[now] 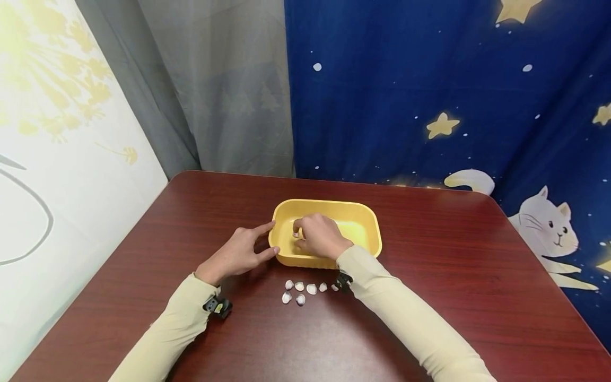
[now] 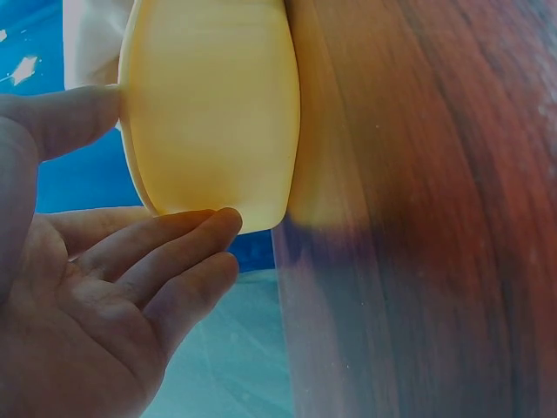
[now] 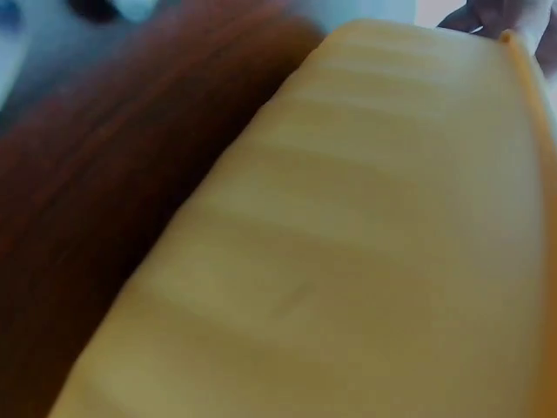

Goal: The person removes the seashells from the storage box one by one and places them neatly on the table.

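Observation:
A yellow plastic basin (image 1: pixel 355 212) sits on the table. My left hand (image 1: pixel 234 254) is at its left end, thumb and index finger spread and touching the rim; in the left wrist view the fairly straight fingers (image 2: pixel 191 248) rest against the outer wall. My right hand (image 1: pixel 322 236) reaches down inside the basin, index finger and thumb curled about a small pale seashell (image 1: pixel 296 234) near the left side. The right wrist view shows mostly the basin's ribbed outer wall (image 3: pixel 348 235); the right fingers are hidden there.
Several small white seashells (image 1: pixel 312 289) lie in two loose rows on the dark red-brown table (image 1: pixel 229 339) in front of the basin, one partly hidden by the right wrist camera (image 1: pixel 343 281). Behind the table hang a grey curtain (image 1: pixel 229 106) and a blue starry curtain (image 1: pixel 372 106).

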The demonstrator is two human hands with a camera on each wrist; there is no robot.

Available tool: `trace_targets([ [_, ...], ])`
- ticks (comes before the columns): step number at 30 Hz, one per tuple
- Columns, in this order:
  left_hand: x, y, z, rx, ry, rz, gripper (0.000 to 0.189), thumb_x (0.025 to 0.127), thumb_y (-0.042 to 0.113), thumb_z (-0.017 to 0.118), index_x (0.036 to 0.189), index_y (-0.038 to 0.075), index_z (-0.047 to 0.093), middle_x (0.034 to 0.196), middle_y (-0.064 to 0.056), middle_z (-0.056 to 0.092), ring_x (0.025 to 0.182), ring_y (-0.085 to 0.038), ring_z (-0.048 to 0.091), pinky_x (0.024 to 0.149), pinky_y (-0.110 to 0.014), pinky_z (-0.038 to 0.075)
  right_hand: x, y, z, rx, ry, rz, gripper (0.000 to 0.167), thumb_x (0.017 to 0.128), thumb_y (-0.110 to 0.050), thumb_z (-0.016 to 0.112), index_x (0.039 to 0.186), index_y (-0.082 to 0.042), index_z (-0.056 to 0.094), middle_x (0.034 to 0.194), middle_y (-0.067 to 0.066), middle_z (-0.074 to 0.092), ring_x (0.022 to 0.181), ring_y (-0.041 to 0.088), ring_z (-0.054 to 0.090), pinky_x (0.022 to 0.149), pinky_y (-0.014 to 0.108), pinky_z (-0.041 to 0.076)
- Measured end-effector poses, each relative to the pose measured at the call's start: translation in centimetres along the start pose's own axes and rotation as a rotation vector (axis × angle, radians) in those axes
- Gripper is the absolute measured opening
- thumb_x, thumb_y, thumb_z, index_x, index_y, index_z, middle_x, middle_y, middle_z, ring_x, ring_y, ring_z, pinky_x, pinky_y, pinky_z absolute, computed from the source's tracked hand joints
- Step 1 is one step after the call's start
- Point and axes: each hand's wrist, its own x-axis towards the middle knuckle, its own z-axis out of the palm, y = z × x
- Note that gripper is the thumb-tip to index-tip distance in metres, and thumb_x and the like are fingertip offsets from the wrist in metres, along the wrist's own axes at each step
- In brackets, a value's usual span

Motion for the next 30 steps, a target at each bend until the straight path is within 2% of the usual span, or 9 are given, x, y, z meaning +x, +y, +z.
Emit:
trace_targets([
  [3,0.0,-0.1,0.0,-0.001,0.012,0.008,0.069,0.093,0.036,0.069,0.148,0.001,0.048,0.074,-0.004,0.067,0.085,-0.02,0.064,0.091,-0.042,0.054,0.7,0.0,0.2,-0.009,-0.039,0.032,0.018,0.08,-0.017,0.081,0.097,-0.012,0.078,0.086,0.003,0.073,0.076,0.02,0.064,0.065,0.038,0.055],
  [6,0.1,-0.1,0.1,0.003,0.016,0.018,0.069,0.092,0.036,0.069,0.148,0.001,0.048,0.077,-0.006,0.07,0.085,-0.02,0.066,0.091,-0.042,0.054,1.2,-0.1,0.5,-0.01,-0.084,0.072,0.018,0.082,-0.015,0.078,0.1,-0.011,0.078,0.094,0.005,0.075,0.083,0.022,0.066,0.068,0.04,0.056],
  [11,0.1,-0.2,0.1,0.013,0.008,0.015,0.069,0.092,0.036,0.069,0.149,0.001,0.047,0.066,-0.001,0.064,0.072,-0.015,0.06,0.086,-0.038,0.053,1.8,0.0,0.8,-0.023,-0.114,0.109,0.019,0.087,-0.013,0.074,0.105,-0.011,0.078,0.102,0.006,0.076,0.088,0.024,0.069,0.07,0.042,0.057],
  [15,0.1,-0.1,0.0,0.015,-0.005,0.004,0.07,0.093,0.037,0.069,0.149,0.002,0.046,0.058,0.003,0.057,0.062,-0.009,0.05,0.082,-0.034,0.05,2.3,0.1,1.1,-0.051,-0.117,0.093,0.016,0.089,-0.011,0.071,0.103,-0.012,0.079,0.097,0.005,0.076,0.083,0.022,0.067,0.067,0.04,0.056],
  [18,0.1,-0.1,0.0,0.015,-0.011,0.003,0.07,0.093,0.037,0.069,0.15,0.002,0.046,0.057,0.003,0.056,0.058,-0.007,0.046,0.081,-0.032,0.049,2.7,0.2,1.3,-0.072,-0.116,0.078,0.012,0.09,-0.009,0.068,0.093,-0.013,0.079,0.085,0.003,0.073,0.073,0.019,0.062,0.06,0.036,0.052],
  [21,0.1,0.0,0.0,0.01,-0.011,0.001,0.07,0.093,0.037,0.069,0.15,0.003,0.046,0.056,0.002,0.056,0.055,-0.008,0.044,0.078,-0.032,0.048,3.1,0.2,1.4,-0.08,-0.122,0.075,0.014,0.091,-0.008,0.066,0.081,-0.013,0.076,0.073,0.001,0.066,0.066,0.017,0.055,0.054,0.031,0.044],
  [25,0.1,0.0,0.0,0.01,-0.005,0.007,0.07,0.093,0.037,0.069,0.149,0.002,0.047,0.061,0.003,0.059,0.062,-0.009,0.05,0.081,-0.033,0.049,3.3,0.2,1.6,-0.089,-0.144,0.08,0.023,0.091,-0.009,0.065,0.069,-0.015,0.068,0.065,-0.001,0.054,0.062,0.015,0.049,0.051,0.028,0.039],
  [30,0.1,-0.1,0.1,0.006,0.001,0.011,0.069,0.093,0.036,0.069,0.149,0.002,0.047,0.07,0.0,0.065,0.074,-0.016,0.06,0.085,-0.036,0.051,3.4,0.3,1.6,-0.089,-0.165,0.085,0.025,0.09,-0.009,0.067,0.066,-0.016,0.066,0.065,-0.002,0.054,0.063,0.014,0.049,0.052,0.027,0.039],
])
